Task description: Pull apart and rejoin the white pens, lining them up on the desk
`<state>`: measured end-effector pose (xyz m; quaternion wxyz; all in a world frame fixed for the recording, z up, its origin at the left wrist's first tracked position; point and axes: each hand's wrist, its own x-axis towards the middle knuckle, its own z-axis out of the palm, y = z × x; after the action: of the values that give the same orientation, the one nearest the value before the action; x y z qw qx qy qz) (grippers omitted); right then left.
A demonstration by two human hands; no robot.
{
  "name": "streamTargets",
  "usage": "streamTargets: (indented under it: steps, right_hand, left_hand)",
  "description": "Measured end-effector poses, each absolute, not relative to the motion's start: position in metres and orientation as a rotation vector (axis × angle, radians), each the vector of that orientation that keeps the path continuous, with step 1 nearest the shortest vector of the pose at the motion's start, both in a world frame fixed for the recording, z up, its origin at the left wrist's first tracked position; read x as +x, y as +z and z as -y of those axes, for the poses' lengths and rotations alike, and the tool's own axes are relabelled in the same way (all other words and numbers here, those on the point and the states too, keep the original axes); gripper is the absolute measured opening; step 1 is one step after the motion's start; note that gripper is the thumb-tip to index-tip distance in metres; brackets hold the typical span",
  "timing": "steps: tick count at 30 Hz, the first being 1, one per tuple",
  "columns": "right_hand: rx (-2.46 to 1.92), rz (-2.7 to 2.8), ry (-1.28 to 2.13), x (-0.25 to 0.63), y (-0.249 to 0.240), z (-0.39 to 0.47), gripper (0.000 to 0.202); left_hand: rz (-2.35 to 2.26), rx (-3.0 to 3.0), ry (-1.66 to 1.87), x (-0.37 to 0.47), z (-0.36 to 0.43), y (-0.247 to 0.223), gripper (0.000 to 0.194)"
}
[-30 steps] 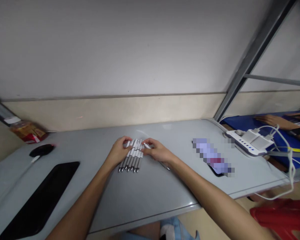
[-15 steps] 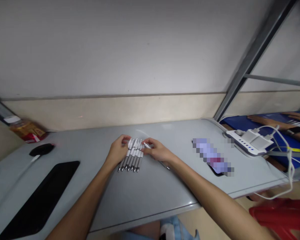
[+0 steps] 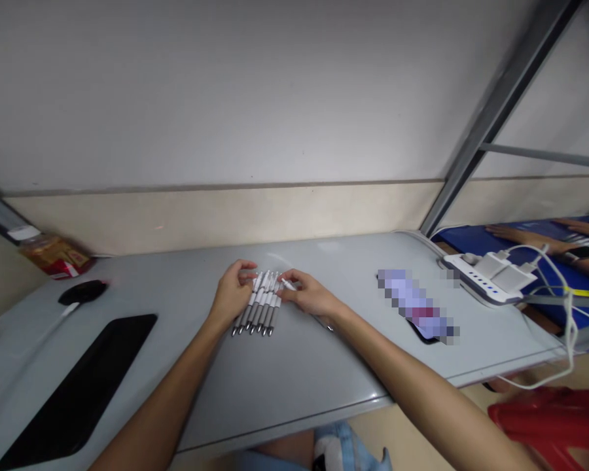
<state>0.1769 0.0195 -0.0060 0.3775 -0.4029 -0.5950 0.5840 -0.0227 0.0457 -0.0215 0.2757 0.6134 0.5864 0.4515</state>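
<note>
Several white-and-grey pens [image 3: 260, 307] lie side by side in a slanted row on the grey table, metal tips toward me. Along the row's left edge rests my left hand [image 3: 233, 291], its thumb by the leftmost pen and its fingers apart. My right hand [image 3: 309, 294] is at the row's right side, pinching a separate pen [image 3: 288, 285] near its white end. That pen's metal tip shows below the wrist, and its middle is hidden by the hand.
A phone [image 3: 412, 307] and a white power strip [image 3: 491, 278] with cables lie to the right. On the left are a black mat [image 3: 78, 392], a black oval device [image 3: 82, 292] and a bottle [image 3: 53, 254]. Another person's hands [image 3: 525, 235] rest at a blue surface.
The fingers of my left hand have spread and lifted slightly from the pens' upper ends. My right hand and its pen stay nearly still.
</note>
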Motion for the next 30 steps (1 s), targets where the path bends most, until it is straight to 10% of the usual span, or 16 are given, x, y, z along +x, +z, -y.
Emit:
streamTargets:
  steps: [30]
  right_hand:
    - [-1.032,1.5,1.481,0.176,-0.0048,-0.0187,0.026]
  left_hand:
    - [-1.596,1.886,1.13,-0.0198,-0.0452,-0.027,0.025]
